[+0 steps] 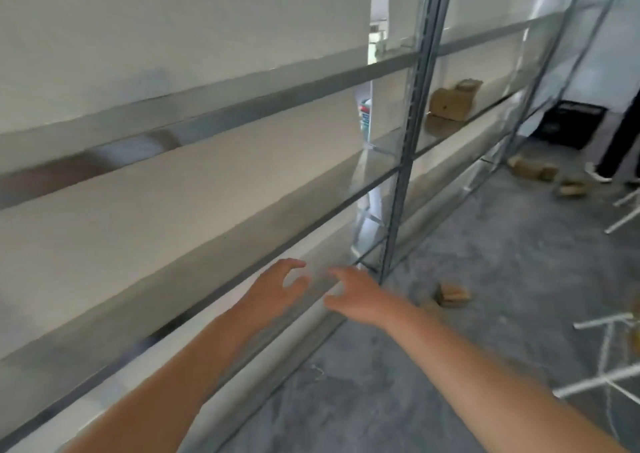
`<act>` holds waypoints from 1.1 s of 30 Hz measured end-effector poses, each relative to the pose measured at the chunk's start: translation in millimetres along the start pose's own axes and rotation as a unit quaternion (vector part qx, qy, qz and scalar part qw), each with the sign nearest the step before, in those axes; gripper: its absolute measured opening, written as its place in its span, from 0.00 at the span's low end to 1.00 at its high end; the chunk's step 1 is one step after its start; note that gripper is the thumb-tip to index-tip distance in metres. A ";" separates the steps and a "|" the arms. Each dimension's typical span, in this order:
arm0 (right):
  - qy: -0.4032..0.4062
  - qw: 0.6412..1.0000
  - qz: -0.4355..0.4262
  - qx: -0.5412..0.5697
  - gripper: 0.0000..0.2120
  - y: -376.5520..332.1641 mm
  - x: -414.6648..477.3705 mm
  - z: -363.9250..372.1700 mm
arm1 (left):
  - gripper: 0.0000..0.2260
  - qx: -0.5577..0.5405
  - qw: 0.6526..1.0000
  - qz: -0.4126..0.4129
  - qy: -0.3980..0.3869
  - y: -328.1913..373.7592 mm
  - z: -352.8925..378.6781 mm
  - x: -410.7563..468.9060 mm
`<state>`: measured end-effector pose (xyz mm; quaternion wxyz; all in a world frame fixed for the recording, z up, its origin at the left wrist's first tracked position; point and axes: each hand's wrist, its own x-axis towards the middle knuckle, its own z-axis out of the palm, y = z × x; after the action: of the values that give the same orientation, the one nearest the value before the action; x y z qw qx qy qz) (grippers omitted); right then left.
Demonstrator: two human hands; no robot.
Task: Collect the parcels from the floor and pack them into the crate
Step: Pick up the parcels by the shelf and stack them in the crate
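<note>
Both hands are out in front in the lower middle of the frame and hold nothing. The left hand and right hand are close side by side, fingers spread and loosely bent, before the lowest rail of a rack that fills the left of the picture. The nearest parcel lies on the floor just right of the right hand, near the foot of the rack's upright. More parcels lie at the far right, well apart from the near one and close to the black crate in the upper right, where a person's legs also show. Similar boxes sit on a shelf rather than the floor. The picture is blurred, so how the parcels will handle is a judgement. They look like small brown cardboard cartons, probably light, and stiff enough to keep their shape in one hand. Dry card should not slip, though edges and corners may dent under a hard squeeze. Whether the flaps are taped shut cannot be told, so it seems safest to grip across two opposite side faces, thumb on one and fingers on the other, with a fingertip under the base. The crate looks rigid and open-topped, so the parcels should go in flat.
</note>
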<state>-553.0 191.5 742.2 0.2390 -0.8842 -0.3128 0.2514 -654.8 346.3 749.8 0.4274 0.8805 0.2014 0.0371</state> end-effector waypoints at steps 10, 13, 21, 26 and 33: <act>0.038 0.981 0.185 0.053 0.32 104.7 36.3 -31.9 | 0.19 -0.018 0.987 0.007 -0.158 11.0 71.7 121.5; 0.069 0.965 0.246 0.053 0.30 126.2 46.6 -54.4 | 0.22 -0.014 0.980 0.023 -0.196 16.9 83.7 164.2; 0.089 0.942 0.319 0.060 0.32 175.1 63.4 -94.1 | 0.20 0.018 0.965 0.064 -0.254 44.8 140.2 249.9; 0.100 0.928 0.349 0.080 0.29 227.9 74.7 -117.3 | 0.21 0.062 0.954 0.067 -0.285 74.9 190.0 291.3; 0.126 0.923 0.342 0.123 0.23 338.8 100.2 -200.0 | 0.21 0.062 0.958 0.040 -0.278 146.3 277.6 356.1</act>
<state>-219.5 -27.9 668.0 0.2823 -0.9255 0.0746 0.2411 -215.4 198.1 648.6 0.4094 0.8881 0.0411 -0.2048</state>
